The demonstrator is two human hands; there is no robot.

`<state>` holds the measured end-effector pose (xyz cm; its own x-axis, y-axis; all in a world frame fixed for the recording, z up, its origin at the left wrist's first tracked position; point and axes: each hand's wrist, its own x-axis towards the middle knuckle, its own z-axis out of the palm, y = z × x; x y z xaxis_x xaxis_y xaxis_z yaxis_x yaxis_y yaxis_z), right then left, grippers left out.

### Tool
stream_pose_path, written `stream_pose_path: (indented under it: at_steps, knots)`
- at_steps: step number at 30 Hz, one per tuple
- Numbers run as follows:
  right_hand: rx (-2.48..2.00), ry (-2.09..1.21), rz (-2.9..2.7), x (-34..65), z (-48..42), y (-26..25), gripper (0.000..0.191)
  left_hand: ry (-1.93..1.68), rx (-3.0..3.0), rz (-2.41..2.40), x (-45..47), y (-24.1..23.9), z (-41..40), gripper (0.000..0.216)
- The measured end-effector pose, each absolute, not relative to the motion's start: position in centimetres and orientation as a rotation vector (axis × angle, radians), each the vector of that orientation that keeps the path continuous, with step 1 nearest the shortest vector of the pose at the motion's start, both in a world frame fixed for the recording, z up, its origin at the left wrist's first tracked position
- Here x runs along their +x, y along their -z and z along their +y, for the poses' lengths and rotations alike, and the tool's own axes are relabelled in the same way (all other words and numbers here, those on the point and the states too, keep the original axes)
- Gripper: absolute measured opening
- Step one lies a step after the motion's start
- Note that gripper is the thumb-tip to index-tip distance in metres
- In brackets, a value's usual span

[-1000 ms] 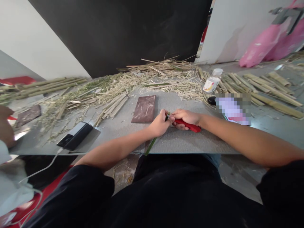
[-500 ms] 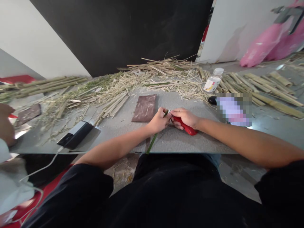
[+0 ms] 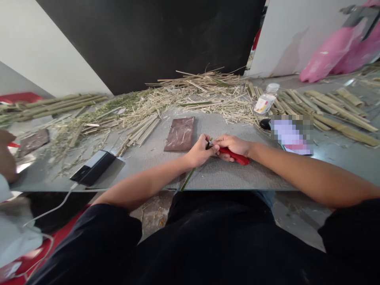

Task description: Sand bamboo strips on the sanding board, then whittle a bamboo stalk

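My left hand [image 3: 200, 153] is closed on a narrow green bamboo strip [image 3: 188, 179]. One end of the strip pokes up past the fingers, and the long end slants down to the table's front edge. Against it, my right hand [image 3: 234, 145] wraps round a red-handled knife [image 3: 240, 157], the handle's butt pointing right and toward me. The blade is mostly hidden between the fingers, where both hands meet. Just beyond my left hand a brown flat pad [image 3: 179, 134] lies on the grey table [image 3: 225, 176].
Bamboo shavings and split strips [image 3: 178, 97] heap along the back. Bamboo pieces [image 3: 341, 113], a small bottle [image 3: 265, 101] and a blurred-out phone [image 3: 292, 136] lie right. A corded black device [image 3: 93, 168] sits left, near another person's hand [image 3: 7, 156]. Pink spray bottles [image 3: 328, 53] stand back right.
Both hands stay together, the knife handle shifting slightly right and up. The strip's lower end has swung a little to the left.
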<state>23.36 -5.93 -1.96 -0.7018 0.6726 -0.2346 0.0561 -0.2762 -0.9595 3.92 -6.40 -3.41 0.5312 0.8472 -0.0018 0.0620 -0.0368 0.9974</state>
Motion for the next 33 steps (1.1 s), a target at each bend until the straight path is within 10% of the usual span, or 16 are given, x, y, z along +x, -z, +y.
stream_pose_path:
  at_steps: [9, 33]
  knots:
    - [-0.946, -1.969, -1.555, 23.1, -6.0, 2.0, 0.031, -0.722, 1.444, 0.904, 4.3, 3.2, -6.4, 0.025]
    - [-0.922, -2.023, -1.608, 23.3, -5.9, 1.5, 0.031, -0.766, 1.547, 0.857, 3.8, 3.0, -6.4, 0.050]
